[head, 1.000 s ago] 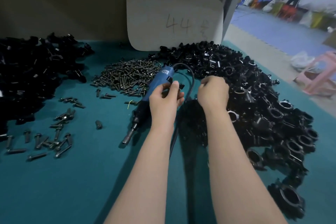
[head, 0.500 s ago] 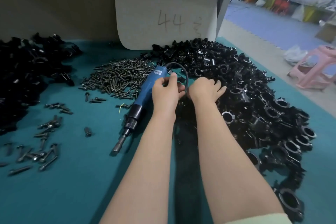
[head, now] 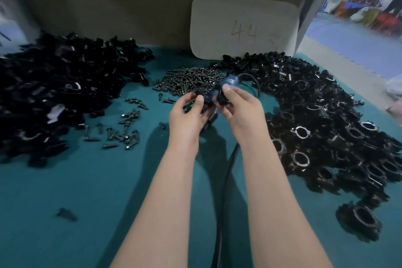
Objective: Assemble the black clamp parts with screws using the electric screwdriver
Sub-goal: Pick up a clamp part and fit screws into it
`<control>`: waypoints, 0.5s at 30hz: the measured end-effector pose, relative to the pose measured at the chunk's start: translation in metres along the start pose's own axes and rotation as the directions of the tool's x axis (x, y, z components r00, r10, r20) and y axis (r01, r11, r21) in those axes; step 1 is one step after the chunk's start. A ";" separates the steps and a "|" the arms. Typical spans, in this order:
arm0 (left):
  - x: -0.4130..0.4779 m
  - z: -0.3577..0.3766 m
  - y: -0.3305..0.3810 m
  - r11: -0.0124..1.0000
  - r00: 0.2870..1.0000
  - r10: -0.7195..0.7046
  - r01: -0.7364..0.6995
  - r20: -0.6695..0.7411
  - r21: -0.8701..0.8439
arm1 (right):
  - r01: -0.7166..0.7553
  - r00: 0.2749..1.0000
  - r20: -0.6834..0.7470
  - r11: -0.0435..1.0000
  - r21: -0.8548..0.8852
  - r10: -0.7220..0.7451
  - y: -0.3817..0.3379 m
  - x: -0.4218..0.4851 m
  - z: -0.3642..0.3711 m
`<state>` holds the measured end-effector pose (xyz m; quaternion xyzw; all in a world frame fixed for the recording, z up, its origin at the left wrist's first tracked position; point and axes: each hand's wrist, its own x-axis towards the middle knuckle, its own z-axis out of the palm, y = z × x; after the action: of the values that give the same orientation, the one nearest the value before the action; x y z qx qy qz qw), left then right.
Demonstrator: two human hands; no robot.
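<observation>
While both grips are busy with clamp pieces, the electric screwdriver (head: 226, 82) lies on the table (head: 65, 180) under and just beyond your fingers, so nothing is being driven. Your left grip (head: 187, 115) curls round one black part (head: 199, 93). Your right grip (head: 241, 111) pinches a second black part (head: 222, 99). The two parts sit close together, but blur hides whether they are mated, and I can make out no screw in either hand.

The screw pile (head: 191, 80) sits just behind your hands, with loose screws (head: 124, 124) off to your left. The heap of ring-shaped clamps (head: 315, 115) on your right looks like finished work. The heap of black pieces (head: 61, 93) on your left suggests plenty is left. For this clamp you appear to be at the joining step, with fitting, screw and driving not yet done.
</observation>
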<state>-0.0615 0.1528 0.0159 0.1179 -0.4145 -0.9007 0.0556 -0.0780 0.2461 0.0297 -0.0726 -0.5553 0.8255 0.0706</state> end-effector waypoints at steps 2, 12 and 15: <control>-0.009 -0.015 0.005 1.000 1.000 -0.004 0.004 0.000 -0.004 | 0.006 0.999 0.040 0.999 -0.050 -0.004 0.011 -0.010 0.008; -0.015 -0.053 0.012 0.976 0.995 0.101 -0.097 -0.010 0.194 | 0.029 0.953 0.302 0.997 -0.066 -0.007 0.041 -0.025 0.017; -0.011 -0.054 0.011 0.969 0.993 0.113 -0.106 -0.021 0.223 | 0.063 0.952 0.303 0.995 -0.079 -0.036 0.044 -0.023 0.017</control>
<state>-0.0365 0.1083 -0.0079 0.1155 -0.5173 -0.8422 0.0987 -0.0609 0.2096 -0.0036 0.0648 -0.5968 0.7998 0.0027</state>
